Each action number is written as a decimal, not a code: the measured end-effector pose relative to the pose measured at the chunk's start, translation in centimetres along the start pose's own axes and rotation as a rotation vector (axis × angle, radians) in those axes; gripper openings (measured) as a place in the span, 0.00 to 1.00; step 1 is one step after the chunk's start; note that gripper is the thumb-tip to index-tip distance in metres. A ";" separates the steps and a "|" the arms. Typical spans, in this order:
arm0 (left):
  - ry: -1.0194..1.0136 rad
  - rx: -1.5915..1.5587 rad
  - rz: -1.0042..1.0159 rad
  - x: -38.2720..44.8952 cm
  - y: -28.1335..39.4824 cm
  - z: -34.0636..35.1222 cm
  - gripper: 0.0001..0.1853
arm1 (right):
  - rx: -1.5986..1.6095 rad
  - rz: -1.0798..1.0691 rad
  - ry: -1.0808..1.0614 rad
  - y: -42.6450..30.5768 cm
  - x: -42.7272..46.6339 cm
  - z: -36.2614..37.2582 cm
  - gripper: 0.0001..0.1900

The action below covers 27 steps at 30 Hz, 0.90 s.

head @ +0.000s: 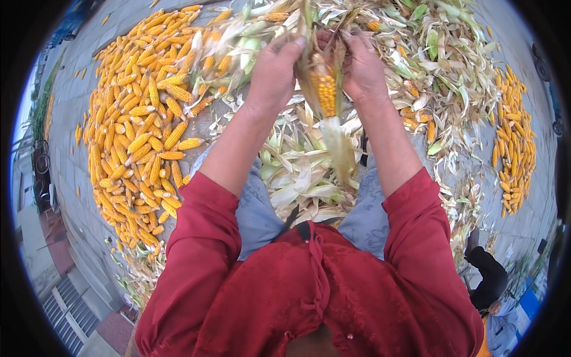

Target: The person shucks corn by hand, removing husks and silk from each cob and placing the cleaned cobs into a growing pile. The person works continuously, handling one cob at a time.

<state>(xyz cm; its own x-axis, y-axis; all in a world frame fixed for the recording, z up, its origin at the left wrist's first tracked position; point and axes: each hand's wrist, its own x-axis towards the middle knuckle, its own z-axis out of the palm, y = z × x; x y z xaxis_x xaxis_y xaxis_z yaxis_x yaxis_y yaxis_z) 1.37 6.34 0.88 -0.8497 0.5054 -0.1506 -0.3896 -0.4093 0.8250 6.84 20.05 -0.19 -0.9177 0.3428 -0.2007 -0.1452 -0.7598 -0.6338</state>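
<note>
An ear of corn (327, 91) hangs between my hands, its yellow kernels showing where the husk is parted. My left hand (279, 56) grips the green-brown husk (305, 73) on the left side. On the other side, my right hand (363, 67) holds the husk's darker, dry leaves near the top of the ear. A blurred pale strip of husk (339, 151) dangles below the cob. Beneath it, loose husks (294, 174) cover the ground between my knees. The fingertips of both hands are partly hidden by the leaves.
A large heap of husked corn ears (138, 134) lies to the left. Husks mixed with some ears (455, 76) spread ahead and to the right. Farther right is another corn pile (515, 143). Another person (488, 276) is at the lower right, on the paved ground.
</note>
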 end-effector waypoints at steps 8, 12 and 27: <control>0.480 -0.104 0.007 2.9 2.9 -2.6 0.11 | -0.263 0.065 -0.234 0.6 -1.7 0.0 0.08; 0.500 -0.147 0.023 3.3 5.1 -6.2 0.11 | -0.812 0.159 -0.642 -0.9 -5.3 0.3 0.07; 0.577 -0.002 0.195 2.8 5.5 -7.5 0.10 | -1.212 0.350 -0.792 -0.4 -7.2 -3.0 0.34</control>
<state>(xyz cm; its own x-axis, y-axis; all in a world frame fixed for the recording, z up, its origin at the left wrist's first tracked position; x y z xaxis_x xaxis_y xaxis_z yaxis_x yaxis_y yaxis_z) -5.80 -0.23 0.92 -0.9605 -0.0724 -0.2686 -0.2079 -0.4549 0.8660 14.63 19.53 -0.78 -0.8557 -0.4389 -0.2741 0.1429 0.3087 -0.9404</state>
